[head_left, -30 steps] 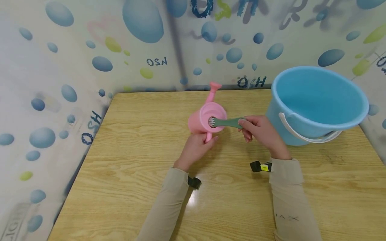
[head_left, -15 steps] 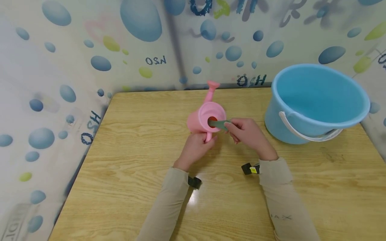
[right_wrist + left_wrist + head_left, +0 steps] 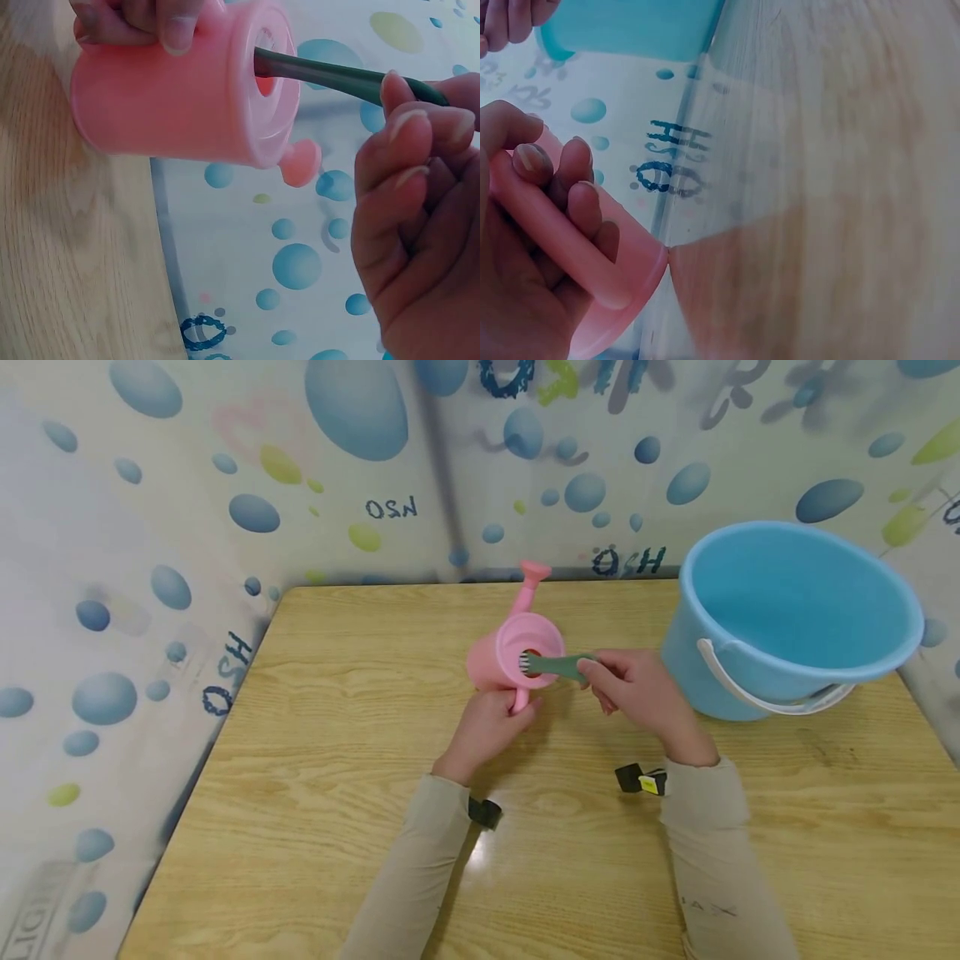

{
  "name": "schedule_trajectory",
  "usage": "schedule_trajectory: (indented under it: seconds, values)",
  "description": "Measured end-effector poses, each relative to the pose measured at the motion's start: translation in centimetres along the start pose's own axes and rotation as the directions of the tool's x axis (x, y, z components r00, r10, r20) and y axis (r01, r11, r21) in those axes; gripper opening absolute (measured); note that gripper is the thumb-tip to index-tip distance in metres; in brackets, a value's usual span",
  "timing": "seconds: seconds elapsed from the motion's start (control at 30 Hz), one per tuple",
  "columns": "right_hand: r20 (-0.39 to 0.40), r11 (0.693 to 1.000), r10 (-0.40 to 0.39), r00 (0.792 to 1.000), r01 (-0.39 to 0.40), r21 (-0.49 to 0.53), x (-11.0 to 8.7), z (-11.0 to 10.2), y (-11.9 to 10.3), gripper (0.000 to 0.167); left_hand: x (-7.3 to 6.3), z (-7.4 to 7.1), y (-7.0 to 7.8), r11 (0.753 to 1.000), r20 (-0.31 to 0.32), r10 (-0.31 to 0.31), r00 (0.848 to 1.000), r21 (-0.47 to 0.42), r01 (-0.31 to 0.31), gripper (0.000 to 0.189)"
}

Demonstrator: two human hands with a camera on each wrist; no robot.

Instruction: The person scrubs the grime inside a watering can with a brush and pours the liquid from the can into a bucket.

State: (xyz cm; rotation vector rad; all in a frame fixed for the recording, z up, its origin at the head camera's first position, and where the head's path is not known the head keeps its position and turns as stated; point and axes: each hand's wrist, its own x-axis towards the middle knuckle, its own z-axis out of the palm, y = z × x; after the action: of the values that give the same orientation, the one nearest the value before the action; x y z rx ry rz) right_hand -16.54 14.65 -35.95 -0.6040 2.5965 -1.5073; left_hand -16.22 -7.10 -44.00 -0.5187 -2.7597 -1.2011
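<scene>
A pink toy watering can (image 3: pixel 483 662) is on the wooden table, its round top opening tipped toward the right and its spout pointing to the back. Round the can's handle (image 3: pixel 562 232) curl the fingers of my left hand (image 3: pixel 483 731). My right hand (image 3: pixel 641 693) pinches the end of a green-handled brush (image 3: pixel 558 667) with pale bristles. In the head view the bristles show at the hole in the can's top. Something red shows inside that hole in the right wrist view, too little of it to identify.
A large light-blue bucket (image 3: pixel 720 685) with a white handle stands on the table (image 3: pixel 315 760) at the right, close beside my right forearm. Behind the table rises a wall (image 3: pixel 315 543) patterned with blue and green drops.
The brush went deeper into the can by half a second ago, then came back out to the right with my right hand. My left hand and the can have stayed in place.
</scene>
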Motion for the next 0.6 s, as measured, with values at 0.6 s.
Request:
schedule_trajectory:
  seconds: [0.6]
  values:
    - [-0.054,0.993,-0.052,0.997,0.046,-0.109,-0.4,-0.9,0.1,0.024,0.0,-0.2,0.4,0.999,0.024,-0.039,0.999,-0.008,0.039,0.043]
